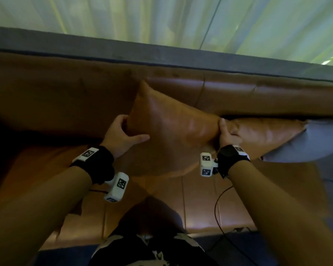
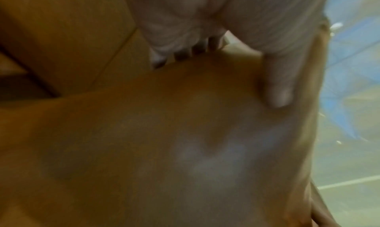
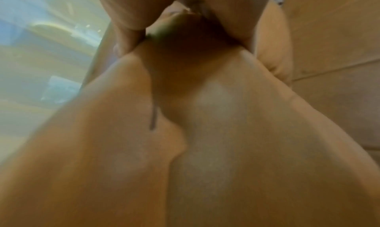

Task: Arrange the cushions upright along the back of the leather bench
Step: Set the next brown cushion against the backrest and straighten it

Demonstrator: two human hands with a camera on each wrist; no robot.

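Head view shows the tan cushion [image 1: 171, 127] held tilted above the leather bench [image 1: 210, 198], between the hands: left hand [image 1: 123, 137] grips its left edge, right hand [image 1: 228, 136] pinches its right corner. Its far corner nears the backrest [image 1: 258, 96]; another cushion [image 1: 267, 135] lies flat just right.
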